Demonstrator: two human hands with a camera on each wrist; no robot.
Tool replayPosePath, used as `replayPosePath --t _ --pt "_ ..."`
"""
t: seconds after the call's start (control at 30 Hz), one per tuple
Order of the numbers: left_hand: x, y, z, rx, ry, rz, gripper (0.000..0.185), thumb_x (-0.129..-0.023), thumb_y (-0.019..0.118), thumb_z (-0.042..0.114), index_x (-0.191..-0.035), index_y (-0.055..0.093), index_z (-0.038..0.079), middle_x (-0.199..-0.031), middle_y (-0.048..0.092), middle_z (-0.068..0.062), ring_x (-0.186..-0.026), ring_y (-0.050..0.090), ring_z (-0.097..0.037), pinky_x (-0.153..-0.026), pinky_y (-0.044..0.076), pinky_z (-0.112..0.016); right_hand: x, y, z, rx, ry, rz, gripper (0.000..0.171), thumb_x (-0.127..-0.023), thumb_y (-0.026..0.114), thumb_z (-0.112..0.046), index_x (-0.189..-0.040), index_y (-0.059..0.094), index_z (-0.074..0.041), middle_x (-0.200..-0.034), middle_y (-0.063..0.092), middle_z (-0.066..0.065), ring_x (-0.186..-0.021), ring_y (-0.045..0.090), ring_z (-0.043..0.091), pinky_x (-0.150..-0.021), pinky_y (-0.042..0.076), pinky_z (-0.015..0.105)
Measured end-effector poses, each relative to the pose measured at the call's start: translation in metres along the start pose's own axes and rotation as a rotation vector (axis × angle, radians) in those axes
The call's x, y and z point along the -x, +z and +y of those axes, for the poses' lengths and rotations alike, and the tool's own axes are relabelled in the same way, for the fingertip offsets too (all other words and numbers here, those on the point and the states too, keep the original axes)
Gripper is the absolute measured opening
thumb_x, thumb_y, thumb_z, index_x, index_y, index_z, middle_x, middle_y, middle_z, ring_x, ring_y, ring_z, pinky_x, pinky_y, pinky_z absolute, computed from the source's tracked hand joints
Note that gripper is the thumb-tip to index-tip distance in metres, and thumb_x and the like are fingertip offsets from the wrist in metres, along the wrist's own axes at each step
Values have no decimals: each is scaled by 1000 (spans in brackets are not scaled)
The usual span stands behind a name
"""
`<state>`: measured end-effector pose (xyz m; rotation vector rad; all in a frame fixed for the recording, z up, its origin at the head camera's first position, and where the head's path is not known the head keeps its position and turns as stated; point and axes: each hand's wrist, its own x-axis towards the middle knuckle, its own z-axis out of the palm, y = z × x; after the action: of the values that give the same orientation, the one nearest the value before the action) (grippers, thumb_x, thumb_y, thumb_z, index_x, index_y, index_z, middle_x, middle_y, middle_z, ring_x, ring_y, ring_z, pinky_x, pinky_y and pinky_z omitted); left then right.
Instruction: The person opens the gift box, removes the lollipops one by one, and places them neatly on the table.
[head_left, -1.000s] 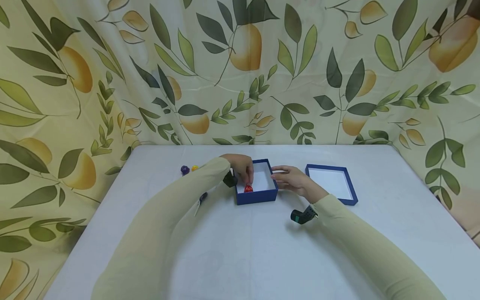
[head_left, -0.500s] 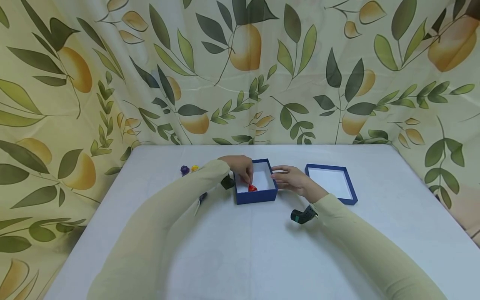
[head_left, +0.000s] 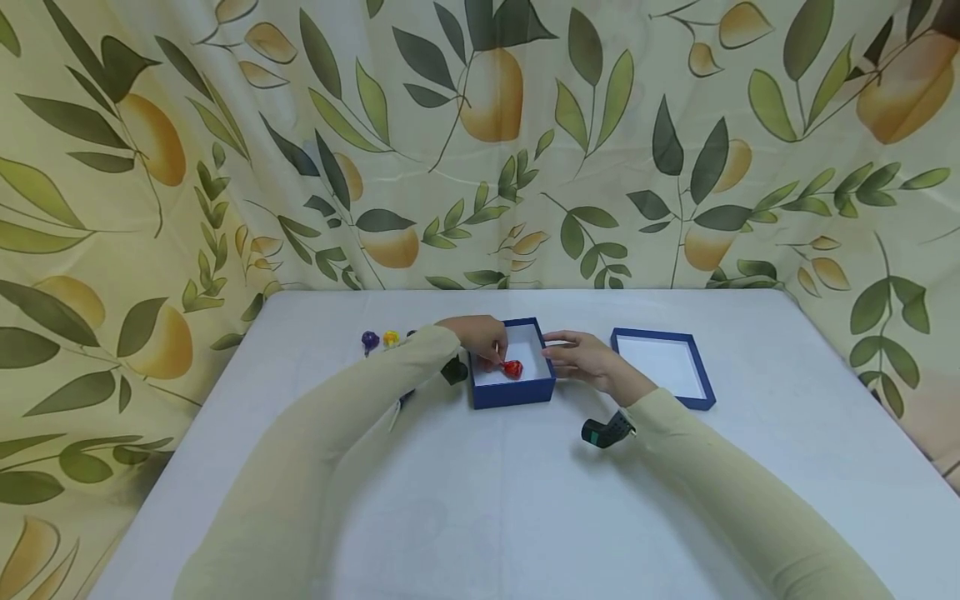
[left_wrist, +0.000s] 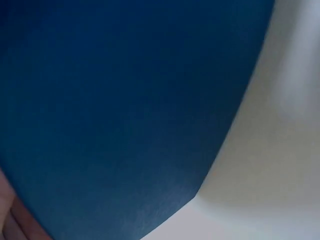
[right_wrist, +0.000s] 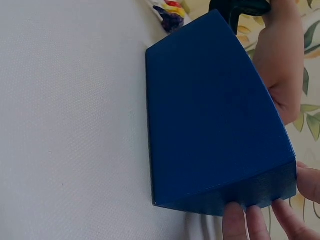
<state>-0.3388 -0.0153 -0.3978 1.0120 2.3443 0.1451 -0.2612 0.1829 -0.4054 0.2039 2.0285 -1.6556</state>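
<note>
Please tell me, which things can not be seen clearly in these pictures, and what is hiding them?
- Left hand fingertips: head view, too small to tell whether they pinch the red sweet in the blue box.
- Box inside: both wrist views show only its outer wall.
- Left wrist view: blurred, filled by the wall.
- Purple and yellow sweets: too small to identify.
- Right hand: its thumb side is hidden.

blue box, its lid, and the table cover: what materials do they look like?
Blue box: likely paper-covered cardboard, matte; fine grain and crisp folded edges in the right wrist view, white lining inside. Lid: looks the same, with thin blue walls and a white inside. Table cover: probably woven or textured fabric, matte white, with a fine weave pattern visible.
</note>
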Motion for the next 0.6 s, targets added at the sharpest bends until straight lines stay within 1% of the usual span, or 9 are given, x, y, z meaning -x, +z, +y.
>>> replayPosePath --t 0.1,0.17,0.23,0.37,0.47,0.6 --pt "3 0 2 18 5 40 12 -91 61 12 -92 71 8 -80 71 -3 -70 59 -9 -65 44 -17 0 1 -1 -5 7 -2 55 -96 52 -13 -146 30 -4 -148 33 24 -132 39 37 -110 36 45" --pt "4 -1 1 40 19 72 12 -91 60 11 -93 71 6 -82 71 -4 -71 59 -10 -65 44 -16 0 1 -1 -7 10 -4 55 -96 52 -14 -146 30 -4 -148 33 23 -132 39 36 -110 36 45" --pt "5 -2 0 87 28 99 13 -92 59 10 -95 71 5 -83 71 -5 -70 60 -9 -64 46 -16 0 1 -1 -11 9 -10 55 -96 51 -14 -146 30 -5 -148 32 23 -132 39 36 -110 36 45" --pt "7 -4 -3 218 18 170 15 -93 58 10 -99 69 4 -86 72 -6 -69 63 -8 -62 49 -17 -2 0 1 -15 7 -12 55 -96 52 -14 -146 30 -4 -148 33 23 -131 40 35 -110 36 44" --pt "12 -5 -3 344 1 217 16 -94 56 10 -101 67 2 -88 73 -8 -70 66 -10 -62 52 -19 -3 0 3 -15 4 -11 56 -96 53 -16 -146 30 -4 -147 34 22 -128 43 32 -109 37 43" --pt "20 -6 -1 518 -23 274 18 -95 53 9 -104 64 -2 -92 73 -13 -74 70 -15 -66 56 -24 -2 0 3 -15 -3 -9 56 -96 53 -16 -145 30 -4 -145 37 22 -123 46 28 -108 39 41"
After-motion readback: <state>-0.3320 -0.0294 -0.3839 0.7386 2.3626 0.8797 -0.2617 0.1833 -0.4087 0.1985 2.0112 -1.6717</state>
